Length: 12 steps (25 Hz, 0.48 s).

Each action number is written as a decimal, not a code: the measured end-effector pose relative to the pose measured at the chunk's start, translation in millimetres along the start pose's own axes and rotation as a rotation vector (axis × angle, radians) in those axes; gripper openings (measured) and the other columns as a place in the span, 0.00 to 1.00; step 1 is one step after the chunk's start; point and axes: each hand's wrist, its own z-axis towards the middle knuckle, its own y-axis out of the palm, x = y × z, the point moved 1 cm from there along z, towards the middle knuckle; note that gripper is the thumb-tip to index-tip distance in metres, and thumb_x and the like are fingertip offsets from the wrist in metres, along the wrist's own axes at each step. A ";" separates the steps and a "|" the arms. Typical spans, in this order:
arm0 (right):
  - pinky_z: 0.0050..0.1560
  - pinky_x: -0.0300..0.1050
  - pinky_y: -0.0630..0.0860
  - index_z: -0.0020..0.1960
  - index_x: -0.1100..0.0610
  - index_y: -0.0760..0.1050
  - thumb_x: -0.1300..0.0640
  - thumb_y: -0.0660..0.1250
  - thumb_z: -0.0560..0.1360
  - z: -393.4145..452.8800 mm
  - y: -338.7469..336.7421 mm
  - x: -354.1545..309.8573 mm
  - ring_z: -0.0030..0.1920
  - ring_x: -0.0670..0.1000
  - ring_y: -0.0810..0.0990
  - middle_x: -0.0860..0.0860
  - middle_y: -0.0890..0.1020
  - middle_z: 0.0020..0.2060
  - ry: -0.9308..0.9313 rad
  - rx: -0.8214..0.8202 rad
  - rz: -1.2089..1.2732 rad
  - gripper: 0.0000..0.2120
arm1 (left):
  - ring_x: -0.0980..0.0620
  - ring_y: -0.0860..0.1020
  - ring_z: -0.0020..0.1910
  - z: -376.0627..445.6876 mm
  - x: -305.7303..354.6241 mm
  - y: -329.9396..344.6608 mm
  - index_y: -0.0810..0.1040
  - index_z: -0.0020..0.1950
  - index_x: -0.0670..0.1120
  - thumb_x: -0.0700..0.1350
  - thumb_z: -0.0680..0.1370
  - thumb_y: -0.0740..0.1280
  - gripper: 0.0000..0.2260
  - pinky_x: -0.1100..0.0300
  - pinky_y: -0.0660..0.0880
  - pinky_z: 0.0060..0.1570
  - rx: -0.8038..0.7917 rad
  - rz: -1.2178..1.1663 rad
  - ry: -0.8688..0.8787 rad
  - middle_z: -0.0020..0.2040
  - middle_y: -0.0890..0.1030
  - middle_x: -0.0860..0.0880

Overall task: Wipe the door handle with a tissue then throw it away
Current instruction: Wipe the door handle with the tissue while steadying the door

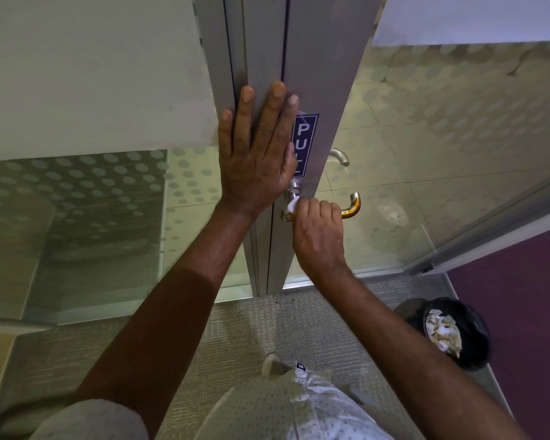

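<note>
A silver lever door handle (352,206) sticks out from the grey metal door edge (311,74), its curved end showing to the right of my fist. My right hand (318,231) is closed around the handle's bar with a white tissue (292,206) bunched inside it; a bit of tissue pokes out at the left, near the round base of the handle. My left hand (258,150) lies flat with fingers spread on the door frame, just above the handle, partly covering a blue PULL sticker (308,138).
A black bin (477,338) lined with a black bag and holding crumpled paper stands on the floor at the lower right, by a purple wall (521,296). Frosted dotted glass panels flank the door. A second handle (338,155) shows behind the glass. Grey carpet lies underfoot.
</note>
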 end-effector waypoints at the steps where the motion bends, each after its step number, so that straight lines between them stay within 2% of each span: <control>1: 0.53 0.54 0.74 0.58 0.57 0.71 0.55 0.54 0.85 5.1 -2.9 -0.6 0.46 0.56 0.77 0.55 0.79 0.46 0.006 -0.048 -0.013 0.09 | 0.47 0.32 0.84 -0.1 0.6 0.5 0.45 0.87 0.50 0.55 0.86 0.58 0.33 0.47 0.36 0.84 0.003 -0.001 0.005 0.85 0.32 0.52; 4: 0.42 0.50 0.72 0.56 0.57 0.73 0.53 0.60 0.84 24.7 -11.0 -2.4 0.37 0.54 0.75 0.54 0.78 0.40 -0.036 -0.147 -0.057 0.08 | 0.47 0.31 0.84 -0.6 1.6 2.9 0.40 0.86 0.50 0.55 0.86 0.59 0.36 0.47 0.36 0.83 0.003 0.002 0.016 0.85 0.32 0.52; 6: 0.37 0.47 0.68 0.58 0.57 0.72 0.57 0.65 0.82 31.7 -13.7 -0.9 0.32 0.53 0.72 0.53 0.73 0.37 -0.119 -0.203 -0.105 0.07 | 0.48 0.31 0.84 -0.5 1.5 4.4 0.44 0.87 0.50 0.55 0.86 0.58 0.34 0.47 0.36 0.83 0.000 0.010 0.014 0.85 0.33 0.52; 7: 0.37 0.47 0.68 0.59 0.57 0.72 0.57 0.63 0.82 31.6 -13.2 -0.5 0.32 0.53 0.72 0.53 0.72 0.37 -0.131 -0.205 -0.109 0.07 | 0.48 0.31 0.84 -0.9 1.3 5.1 0.49 0.87 0.49 0.56 0.86 0.58 0.32 0.47 0.37 0.83 0.001 0.019 0.008 0.86 0.36 0.52; 8: 0.37 0.47 0.68 0.58 0.57 0.73 0.55 0.57 0.84 30.4 -13.5 -0.3 0.31 0.53 0.72 0.53 0.72 0.36 -0.117 -0.192 -0.105 0.09 | 0.48 0.31 0.84 -1.8 0.9 6.4 0.53 0.86 0.48 0.55 0.86 0.58 0.30 0.47 0.37 0.83 0.002 0.028 0.003 0.87 0.43 0.50; 10: 0.42 0.50 0.71 0.54 0.57 0.75 0.48 0.45 0.87 23.6 -12.1 1.2 0.34 0.54 0.74 0.53 0.76 0.36 -0.009 -0.128 0.009 0.22 | 0.49 0.32 0.84 -3.7 -0.1 8.7 0.53 0.85 0.47 0.55 0.86 0.59 0.30 0.47 0.38 0.83 0.015 0.045 0.008 0.83 0.57 0.47; 12: 0.52 0.53 0.74 0.54 0.55 0.75 0.44 0.46 0.87 12.4 -5.3 12.4 0.41 0.55 0.77 0.53 0.80 0.40 -0.005 -0.035 0.108 0.22 | 0.47 0.34 0.85 -4.2 -0.9 10.1 0.52 0.85 0.48 0.55 0.86 0.60 0.31 0.48 0.36 0.83 0.028 0.059 0.022 0.80 0.61 0.46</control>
